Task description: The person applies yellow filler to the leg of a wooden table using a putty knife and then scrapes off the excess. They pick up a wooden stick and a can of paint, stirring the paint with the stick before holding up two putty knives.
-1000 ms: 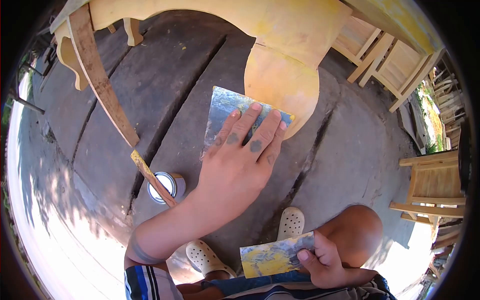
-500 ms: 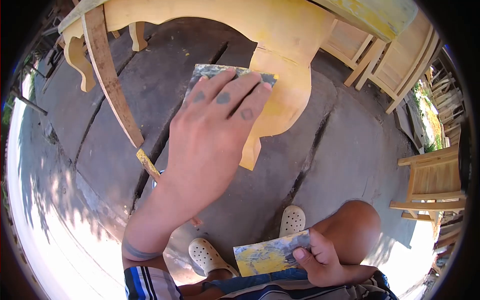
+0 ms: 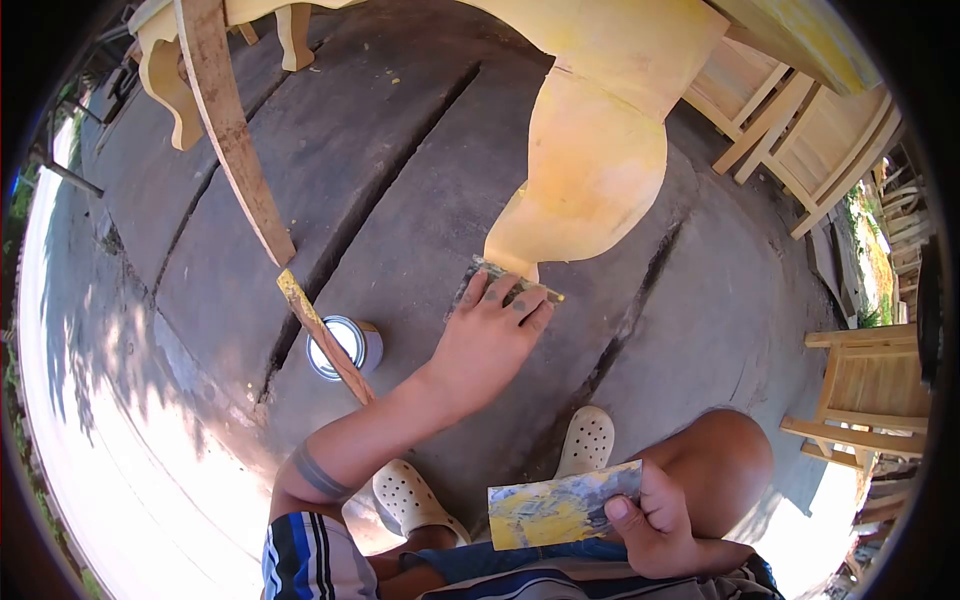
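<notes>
My left hand (image 3: 490, 340) is closed on a thin rectangular putty spreader (image 3: 508, 283), smeared dark grey with yellow at one corner. Its upper edge is right at the foot of a pale wooden furniture leg (image 3: 595, 170), which has a curved, bulging outline and yellowish patches. Low in front of me, my right hand (image 3: 655, 520) pinches a second flat rectangular plate (image 3: 560, 508), its face coated in yellow and grey smears. The thumb lies on top and the fingers are hidden underneath.
A round can (image 3: 345, 347) stands on the cracked concrete floor (image 3: 400, 230), crossed by a yellow-tipped wooden stick (image 3: 325, 335). A curved wooden piece (image 3: 230, 130) reaches down at the left. Wooden chairs (image 3: 870, 380) stand at the right. My clogs (image 3: 587, 440) are below.
My left hand has moved down the furniture leg with its spreader, from the upper part to the foot. The view has shifted slightly, and the can now shows. My right hand keeps its plate.
</notes>
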`<state>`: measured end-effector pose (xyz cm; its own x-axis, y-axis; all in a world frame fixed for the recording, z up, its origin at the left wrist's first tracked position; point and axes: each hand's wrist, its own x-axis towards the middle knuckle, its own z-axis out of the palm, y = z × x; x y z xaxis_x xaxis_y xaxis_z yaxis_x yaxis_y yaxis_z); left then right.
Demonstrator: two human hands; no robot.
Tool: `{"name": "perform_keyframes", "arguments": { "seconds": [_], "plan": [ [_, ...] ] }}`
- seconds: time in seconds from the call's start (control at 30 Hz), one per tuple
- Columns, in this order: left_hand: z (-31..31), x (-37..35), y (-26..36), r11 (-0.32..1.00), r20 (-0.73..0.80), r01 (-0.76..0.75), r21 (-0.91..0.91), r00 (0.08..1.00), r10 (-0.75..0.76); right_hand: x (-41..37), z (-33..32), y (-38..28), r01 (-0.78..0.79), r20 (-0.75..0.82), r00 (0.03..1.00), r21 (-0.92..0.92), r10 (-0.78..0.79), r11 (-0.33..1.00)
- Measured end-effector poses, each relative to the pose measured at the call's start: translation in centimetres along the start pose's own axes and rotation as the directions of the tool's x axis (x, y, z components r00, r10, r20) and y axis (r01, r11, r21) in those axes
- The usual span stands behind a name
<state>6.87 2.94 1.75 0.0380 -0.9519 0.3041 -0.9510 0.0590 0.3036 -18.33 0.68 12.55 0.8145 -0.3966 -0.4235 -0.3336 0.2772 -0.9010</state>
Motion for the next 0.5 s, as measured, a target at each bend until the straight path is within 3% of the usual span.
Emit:
{"name": "perform_keyframes", "arguments": {
  "seconds": [0.07, 0.1, 0.17, 0.27, 0.37, 0.5],
  "plan": [
    [-2.3, -0.4, -1.7, 0.9, -0.075, 0.137, -0.415, 0.98, -0.183, -0.2, -0.1, 0.2, 0.043, -0.003, 0.999, 0.037, -0.043, 0.998],
    [-3.7, -0.9, -2.0, 0.769, -0.06, 0.181, -0.614, 0.96, -0.274, -0.3, -0.1, 0.1, 0.04, -0.02, 0.999, 0.053, -0.039, 0.998],
    [-7.2, 0.2, -2.9, 0.277, 0.117, 0.329, -0.903, 0.808, -0.577, -0.2, -0.1, 0.1, 0.052, -0.056, 0.997, 0.092, -0.047, 0.994],
    [-9.0, 2.4, -5.7, -0.015, 0.418, 0.475, -0.88, 0.759, -0.499, -0.4, -0.2, 0.1, 0.04, -0.046, 0.998, 0.065, -0.037, 0.997],
    [-10.2, 4.5, -8.7, -0.026, 0.541, 0.57, -0.821, 0.762, -0.356, -0.6, 0.3, -0.1, 0.075, -0.079, 0.994, 0.052, -0.071, 0.996],
    [-11.1, 6.6, -11.6, -0.172, 0.588, 0.566, -0.807, 0.796, -0.141, -0.7, 0.3, 0.0, 0.062, -0.063, 0.996, 0.087, -0.057, 0.994]
  ]
}}
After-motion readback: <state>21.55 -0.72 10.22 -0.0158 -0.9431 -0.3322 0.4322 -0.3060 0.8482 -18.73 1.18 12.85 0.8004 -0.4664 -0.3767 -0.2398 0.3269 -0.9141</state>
